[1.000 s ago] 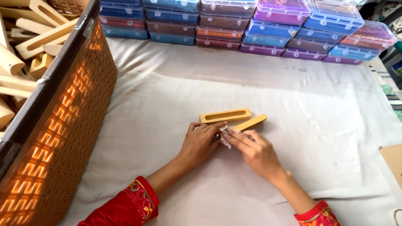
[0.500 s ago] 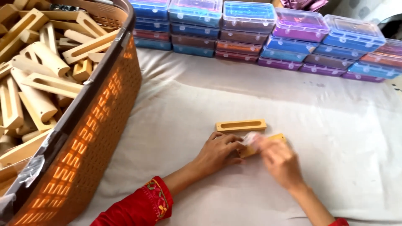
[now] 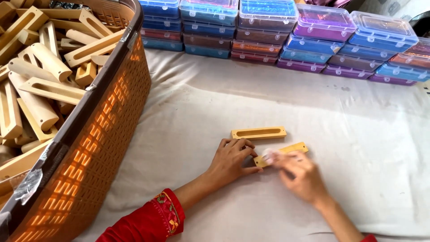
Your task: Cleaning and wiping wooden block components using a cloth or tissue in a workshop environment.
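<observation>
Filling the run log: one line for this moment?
left hand: steadies wooden block | right hand: rubs it with cloth

Tan wooden blocks (image 3: pixel 259 133), orange lattice basket (image 3: pixel 103 134), white cloth (image 3: pixel 358 148), red embroidered sleeve (image 3: pixel 148 222)

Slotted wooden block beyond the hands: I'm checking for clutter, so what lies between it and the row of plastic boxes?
Only bare white cloth lies between the slotted block and the plastic boxes, as the head view shows.
</observation>
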